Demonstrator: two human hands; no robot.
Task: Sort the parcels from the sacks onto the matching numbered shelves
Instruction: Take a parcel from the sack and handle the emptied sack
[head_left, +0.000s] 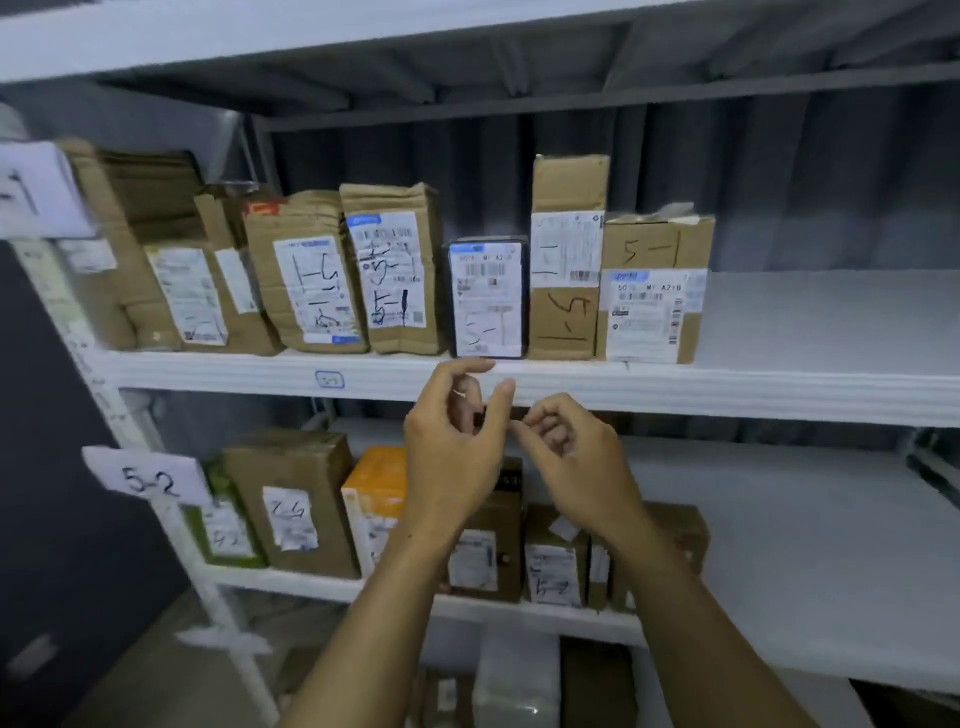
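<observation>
A row of brown parcels marked 5-1 stands on the upper white shelf (779, 387). Among them is a small black parcel (488, 299) with a white label, standing upright at the shelf's front edge. My left hand (457, 447) is just below that parcel, fingers curled and apart, holding nothing. My right hand (571, 452) is beside it, fingers loosely bent, also holding nothing. The two hands nearly touch in front of the shelf edge. A paper tag reading 5-2 (148, 478) marks the lower shelf (805, 551), where more parcels stand.
The right halves of both shelves are bare white board. An orange box (374, 493) and a green one (228, 525) stand on the lower shelf. More packages sit on the level below. A dark panel (47, 467) borders the rack on the left.
</observation>
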